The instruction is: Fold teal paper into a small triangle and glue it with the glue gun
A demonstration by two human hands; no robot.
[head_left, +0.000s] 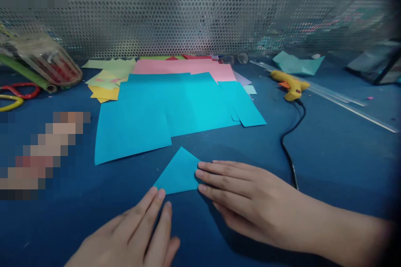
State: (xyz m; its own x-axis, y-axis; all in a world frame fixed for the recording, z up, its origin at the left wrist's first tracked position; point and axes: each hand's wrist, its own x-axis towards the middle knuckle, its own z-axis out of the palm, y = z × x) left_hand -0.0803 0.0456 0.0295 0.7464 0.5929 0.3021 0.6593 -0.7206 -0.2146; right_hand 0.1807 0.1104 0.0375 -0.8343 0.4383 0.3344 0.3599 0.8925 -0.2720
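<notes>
A small blue paper triangle [179,173] lies flat on the dark blue table, its peak pointing away from me. The fingertips of my left hand [131,229] touch its lower left corner, fingers stretched out. From the right, my right hand [250,200] rests its straight fingertips on the triangle's right corner, which they cover. Both hands lie low with fingers extended, neither wrapped round anything. Just beyond the triangle are several larger sheets of blue paper [188,104], overlapping one another.
Pink paper [178,66] and yellow-green scraps [109,73] lie behind. To the right are a yellow glue gun [291,85] with a black cord, clear sticks [354,108] and a folded teal paper [297,63]. A jar [50,60] and scissors handles [21,91] stand left. A perforated metal panel [200,12] closes the back.
</notes>
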